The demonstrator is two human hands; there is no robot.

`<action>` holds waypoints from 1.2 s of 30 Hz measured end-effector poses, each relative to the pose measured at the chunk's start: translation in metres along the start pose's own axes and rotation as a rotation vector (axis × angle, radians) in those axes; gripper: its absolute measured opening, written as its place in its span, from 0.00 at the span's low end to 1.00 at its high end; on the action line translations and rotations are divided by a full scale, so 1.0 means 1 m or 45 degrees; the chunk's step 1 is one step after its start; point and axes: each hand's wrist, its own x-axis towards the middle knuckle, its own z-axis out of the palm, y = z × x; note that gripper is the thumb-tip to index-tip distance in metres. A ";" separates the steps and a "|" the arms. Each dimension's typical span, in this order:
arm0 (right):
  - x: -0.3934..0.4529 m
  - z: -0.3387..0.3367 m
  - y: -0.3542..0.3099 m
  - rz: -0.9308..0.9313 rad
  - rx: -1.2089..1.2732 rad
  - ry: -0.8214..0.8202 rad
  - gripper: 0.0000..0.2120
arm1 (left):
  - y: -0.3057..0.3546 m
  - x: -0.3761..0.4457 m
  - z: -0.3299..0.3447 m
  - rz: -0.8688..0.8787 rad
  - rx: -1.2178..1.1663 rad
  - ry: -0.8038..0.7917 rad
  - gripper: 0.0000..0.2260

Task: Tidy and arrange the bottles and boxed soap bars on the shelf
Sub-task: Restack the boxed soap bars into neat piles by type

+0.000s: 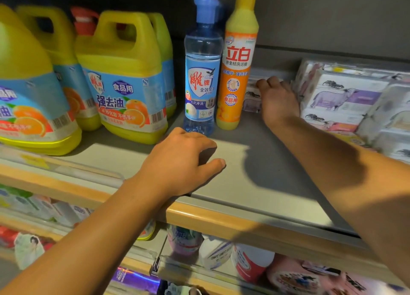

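Right hand reaching to stacked white boxed soap bars at back of grey shelf
Right fingers curl on the stack behind orange yellow-capped bottle; left hand rests on shelf, fingers loosely bent, empty, before clear blue-capped bottle

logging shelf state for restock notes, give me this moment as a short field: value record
left hand: resting open on the shelf, holding nothing
right hand: reaching to the back, fingers on a soap pack
clear blue bottle: upright
orange bottle: upright, right of the blue one
yellow jugs: left side
stacked soap packs: right side
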 end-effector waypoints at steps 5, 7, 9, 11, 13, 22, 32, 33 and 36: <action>-0.002 -0.002 0.002 -0.025 0.022 -0.013 0.25 | 0.002 -0.001 -0.001 -0.002 0.025 -0.002 0.29; -0.001 -0.002 0.002 -0.024 0.033 -0.023 0.25 | 0.002 -0.001 -0.001 -0.001 0.015 0.007 0.29; 0.000 -0.002 0.001 -0.028 0.033 -0.059 0.27 | 0.001 -0.001 0.000 -0.003 -0.007 0.019 0.29; -0.001 -0.006 -0.001 -0.024 0.013 -0.119 0.30 | 0.000 -0.001 0.000 -0.007 -0.024 0.029 0.28; -0.005 -0.014 -0.005 -0.010 0.014 -0.169 0.33 | 0.001 -0.002 0.000 -0.018 -0.037 0.041 0.27; -0.101 -0.081 0.007 -0.108 0.412 0.175 0.13 | 0.022 0.000 -0.006 -0.085 -0.211 0.077 0.16; -0.166 -0.100 0.065 0.104 -0.013 -0.387 0.21 | 0.080 0.016 0.016 0.032 -0.474 0.114 0.12; -0.168 -0.101 0.062 0.039 -0.034 -0.358 0.22 | 0.079 0.016 0.016 0.046 -0.483 0.117 0.13; -0.175 -0.107 0.054 -0.056 0.213 -0.319 0.26 | 0.078 0.014 0.014 0.055 -0.545 0.128 0.19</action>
